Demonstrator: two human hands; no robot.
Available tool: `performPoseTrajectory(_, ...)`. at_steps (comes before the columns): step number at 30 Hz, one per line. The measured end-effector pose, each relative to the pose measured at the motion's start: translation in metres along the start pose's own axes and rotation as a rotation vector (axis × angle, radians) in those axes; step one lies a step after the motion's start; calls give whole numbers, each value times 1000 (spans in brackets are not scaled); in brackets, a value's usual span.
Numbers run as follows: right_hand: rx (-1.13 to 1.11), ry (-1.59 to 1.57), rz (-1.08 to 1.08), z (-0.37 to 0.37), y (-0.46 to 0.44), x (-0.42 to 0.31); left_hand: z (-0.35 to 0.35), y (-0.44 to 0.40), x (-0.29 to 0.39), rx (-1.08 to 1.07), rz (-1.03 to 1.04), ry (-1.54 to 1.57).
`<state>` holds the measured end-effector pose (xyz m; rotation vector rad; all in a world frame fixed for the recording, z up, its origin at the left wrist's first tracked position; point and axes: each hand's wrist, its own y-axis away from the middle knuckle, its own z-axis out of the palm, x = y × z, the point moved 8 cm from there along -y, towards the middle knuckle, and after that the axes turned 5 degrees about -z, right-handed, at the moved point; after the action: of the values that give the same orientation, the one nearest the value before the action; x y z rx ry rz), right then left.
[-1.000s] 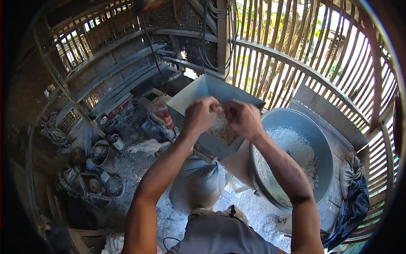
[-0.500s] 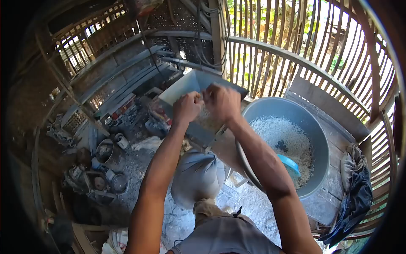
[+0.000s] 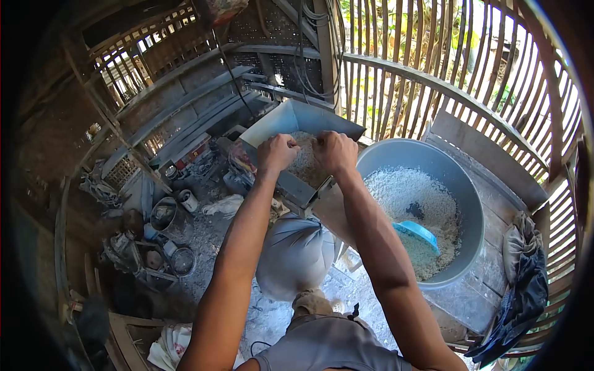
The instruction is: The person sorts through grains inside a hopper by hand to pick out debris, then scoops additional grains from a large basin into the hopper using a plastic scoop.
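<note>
A metal hopper (image 3: 270, 125) stands in front of me with pale grain (image 3: 302, 162) in it. Over its near side, my left hand (image 3: 277, 153) has its fingers curled together in a pinch. A short gap to the right, my right hand (image 3: 336, 153) is also closed, fingertips turned toward the left one. Anything the fingers hold is too small or hidden to make out. Below the hopper, a bulging grey cloth bag (image 3: 296, 260) hangs gathered at its top. My right forearm passes beside a large grey tub (image 3: 477, 213) of white, rice-like grain (image 3: 411, 191).
A blue bowl (image 3: 422, 235) rests tilted in the tub's grain. The tub sits on a wooden platform (image 3: 470, 309), with dark cloth (image 3: 526, 297) at its right edge. Dusty buckets (image 3: 166, 216) and containers crowd the floor to the left. Slatted walls (image 3: 433, 80) surround the space.
My hands have moved apart and become still; they were closer together, with the right one blurred by motion. The whole view has shifted slightly.
</note>
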<state>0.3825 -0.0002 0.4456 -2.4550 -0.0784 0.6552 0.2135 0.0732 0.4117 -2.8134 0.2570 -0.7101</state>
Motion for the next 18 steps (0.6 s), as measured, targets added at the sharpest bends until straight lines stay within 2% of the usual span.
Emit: performPoseTrajectory(18,19,-47,0,-3,6,1,-10,14,7,14,-21,2)
